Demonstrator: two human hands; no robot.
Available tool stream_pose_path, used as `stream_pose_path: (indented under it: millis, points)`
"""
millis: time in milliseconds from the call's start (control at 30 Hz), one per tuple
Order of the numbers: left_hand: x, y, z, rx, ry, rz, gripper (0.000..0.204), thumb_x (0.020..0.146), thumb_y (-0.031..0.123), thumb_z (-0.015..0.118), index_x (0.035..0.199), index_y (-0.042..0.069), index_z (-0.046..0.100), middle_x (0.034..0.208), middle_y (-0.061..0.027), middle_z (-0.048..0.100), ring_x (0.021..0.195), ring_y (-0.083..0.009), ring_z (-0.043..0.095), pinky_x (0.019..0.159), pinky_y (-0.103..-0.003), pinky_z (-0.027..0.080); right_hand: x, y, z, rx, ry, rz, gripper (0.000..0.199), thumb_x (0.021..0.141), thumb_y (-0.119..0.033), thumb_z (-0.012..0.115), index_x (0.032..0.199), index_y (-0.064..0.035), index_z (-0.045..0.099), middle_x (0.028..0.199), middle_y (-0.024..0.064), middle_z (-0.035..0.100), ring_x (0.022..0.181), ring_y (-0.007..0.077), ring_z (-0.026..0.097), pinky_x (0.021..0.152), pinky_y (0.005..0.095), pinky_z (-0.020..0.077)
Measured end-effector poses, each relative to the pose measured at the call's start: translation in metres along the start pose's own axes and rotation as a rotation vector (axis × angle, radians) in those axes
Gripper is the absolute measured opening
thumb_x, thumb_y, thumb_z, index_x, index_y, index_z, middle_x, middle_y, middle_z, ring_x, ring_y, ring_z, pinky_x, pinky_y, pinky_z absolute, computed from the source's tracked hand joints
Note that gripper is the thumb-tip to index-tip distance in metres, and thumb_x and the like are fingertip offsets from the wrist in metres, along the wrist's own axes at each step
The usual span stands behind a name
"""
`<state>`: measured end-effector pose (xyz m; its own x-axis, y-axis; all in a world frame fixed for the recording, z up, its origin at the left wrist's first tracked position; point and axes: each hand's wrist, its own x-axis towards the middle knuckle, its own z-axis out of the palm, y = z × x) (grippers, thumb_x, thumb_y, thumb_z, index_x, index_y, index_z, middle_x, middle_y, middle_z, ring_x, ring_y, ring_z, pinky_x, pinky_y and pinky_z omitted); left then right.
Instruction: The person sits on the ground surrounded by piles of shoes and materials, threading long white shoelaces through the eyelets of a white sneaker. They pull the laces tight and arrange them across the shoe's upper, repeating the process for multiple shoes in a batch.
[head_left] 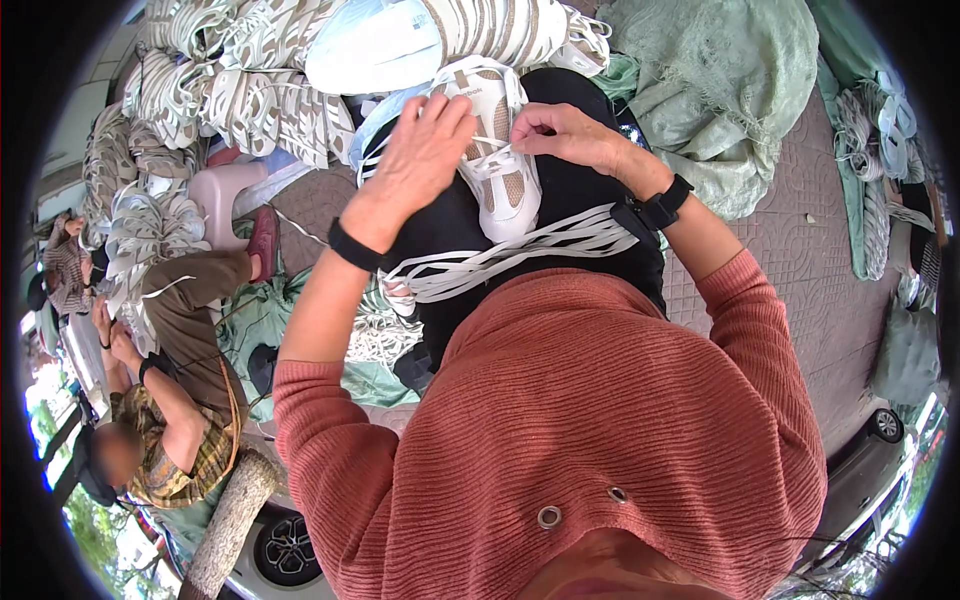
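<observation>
A white shoe upper [509, 190] with tan mesh panels lies across my dark-trousered lap, its toe toward me. White laces cross over its tongue. My left hand [424, 150] is at the upper's left edge, fingers bent and closed together over the eyelet side; what they grip is hidden. On the other side my right hand [572, 136] pinches a white shoelace between thumb and forefinger, close to the eyelets. A bundle of loose white laces [520, 250] stretches over my thighs, between the toe and my body.
Rows of white and tan shoe uppers [270, 110] are piled ahead and to the left. A pale woven sack [725, 100] lies at the right front. A pink stool [222, 200] stands left, near a seated person [175, 430] whose hands are raised together. Parked cars are behind.
</observation>
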<state>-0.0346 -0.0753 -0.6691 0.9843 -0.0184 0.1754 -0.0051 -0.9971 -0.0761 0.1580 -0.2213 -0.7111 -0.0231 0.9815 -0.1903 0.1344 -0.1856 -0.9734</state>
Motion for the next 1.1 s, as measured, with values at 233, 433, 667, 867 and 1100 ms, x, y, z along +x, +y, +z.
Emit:
stream_pose_path:
  millis: [233,433,667,867,1100]
  points:
    - [-0.02,-0.031,-0.015,0.04,-0.022,-0.02,0.016,0.08,0.01,0.059,0.095,0.008,0.059,0.095,-0.0051,0.059,0.098,-0.0249,0.052,0.093,-0.04,0.037,-0.004,0.0,0.003,-0.093,0.021,-0.049,0.008,0.089,-0.011,0.063,0.094,-0.0045,0.062,0.086,-0.0023,0.056,0.08,0.0066,0.049,0.077,0.023,0.0421]
    - [-0.035,-0.012,-0.037,-1.334,-0.359,-0.624,0.032,0.098,0.025,0.052,0.071,0.006,0.05,0.067,-0.0015,0.044,0.064,-0.0185,0.045,0.068,-0.032,0.041,-0.006,-0.01,0.029,-0.1,0.071,-0.15,0.012,0.09,-0.008,0.064,0.1,-0.0051,0.071,0.084,0.0024,0.069,0.075,0.0059,0.06,0.067,0.0223,0.048]
    - [-0.044,-0.01,-0.088,-2.231,0.323,-0.602,0.025,0.097,0.023,0.053,0.085,0.002,0.058,0.078,-0.0033,0.052,0.069,-0.0119,0.045,0.064,-0.029,0.043,0.019,-0.05,0.083,-1.144,0.121,-0.185,0.031,0.081,-0.02,0.066,0.109,-0.0075,0.062,0.076,0.0118,0.068,0.068,0.0288,0.068,0.059,0.0379,0.0535]
    - [-0.086,-0.056,-0.119,-2.403,0.997,-0.614,0.018,0.098,0.015,0.051,0.095,-0.002,0.057,0.102,-0.0121,0.059,0.075,-0.0141,0.051,0.054,-0.023,0.043,0.028,-0.037,0.068,-0.835,-0.035,-0.401,0.018,0.079,-0.02,0.07,0.086,-0.0045,0.065,0.068,0.0108,0.064,0.06,0.0224,0.064,0.056,0.0368,0.0489]
    - [-0.309,-0.195,-0.134,-2.132,1.368,-0.498,0.03,0.093,0.002,0.046,0.12,-0.01,0.046,0.094,-0.0125,0.054,0.071,-0.0167,0.047,0.062,-0.027,0.042,-0.042,-0.147,-0.07,0.751,-0.169,-0.147,0.016,0.087,-0.003,0.061,0.103,0.0003,0.064,0.06,-0.0024,0.05,0.049,0.0033,0.042,0.05,0.0208,0.0353]
